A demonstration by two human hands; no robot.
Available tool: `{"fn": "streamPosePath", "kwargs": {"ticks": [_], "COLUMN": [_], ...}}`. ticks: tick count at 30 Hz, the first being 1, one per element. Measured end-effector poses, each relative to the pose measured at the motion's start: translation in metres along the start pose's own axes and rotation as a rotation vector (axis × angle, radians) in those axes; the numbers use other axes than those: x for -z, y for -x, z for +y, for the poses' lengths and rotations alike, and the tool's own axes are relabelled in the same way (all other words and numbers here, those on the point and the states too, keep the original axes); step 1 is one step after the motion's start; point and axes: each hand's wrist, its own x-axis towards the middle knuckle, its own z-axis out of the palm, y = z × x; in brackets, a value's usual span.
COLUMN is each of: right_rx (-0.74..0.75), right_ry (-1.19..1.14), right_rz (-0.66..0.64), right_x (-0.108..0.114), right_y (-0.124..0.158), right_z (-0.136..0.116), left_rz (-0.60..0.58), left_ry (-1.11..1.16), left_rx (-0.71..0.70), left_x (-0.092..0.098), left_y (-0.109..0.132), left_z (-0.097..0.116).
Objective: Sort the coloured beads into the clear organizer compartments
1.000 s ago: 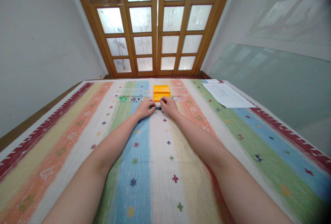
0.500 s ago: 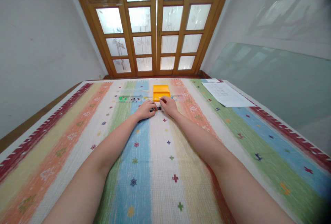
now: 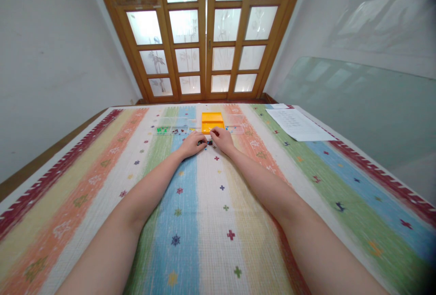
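Observation:
My left hand (image 3: 193,145) rests on the cloth with its fingers curled over a small pile of dark and coloured pieces (image 3: 209,142), too tiny to name. Just right of the pile, my right hand (image 3: 222,139) has thumb and fingers pinched together; anything between them is too small to make out. Behind the hands stands an open orange-yellow box (image 3: 212,117), its front edge partly covered by the right fingers. A clear box (image 3: 170,120) at the left holds green, dark red and yellow bits. Another clear box (image 3: 236,120) at the right has a few blue bits.
A striped, patterned tablecloth (image 3: 180,240) covers the table. Printed paper (image 3: 295,124) lies at the back right. Beyond the far edge are wooden doors with glass panes (image 3: 190,54); a glass sheet (image 3: 357,104) leans by the right wall.
The left fingers have shifted very slightly over the small pieces, and some pieces look rearranged. The right hand and the boxes stay where they were.

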Motion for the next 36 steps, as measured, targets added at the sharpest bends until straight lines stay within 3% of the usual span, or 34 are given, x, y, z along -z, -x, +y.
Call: {"fn": "streamPosePath", "kwargs": {"ticks": [9, 17, 24, 36], "right_rx": [-0.032, -0.024, -0.031, -0.014], "right_ry": [0.000, -0.016, 0.002, 0.018], "right_rz": [-0.017, -0.006, -0.018, -0.024], "right_x": [0.002, 0.001, 0.002, 0.001], "right_y": [0.000, 0.001, 0.001, 0.000], "right_z": [-0.004, -0.003, -0.003, -0.003], "left_rz": [0.256, 0.447, 0.497, 0.542], "left_ry": [0.215, 0.321, 0.341, 0.500], "left_rx": [0.293, 0.389, 0.493, 0.516], "left_x": [0.002, 0.000, 0.006, -0.003], "left_y": [0.000, -0.004, -0.005, -0.004], "left_z": [-0.012, -0.029, -0.032, -0.049]}}
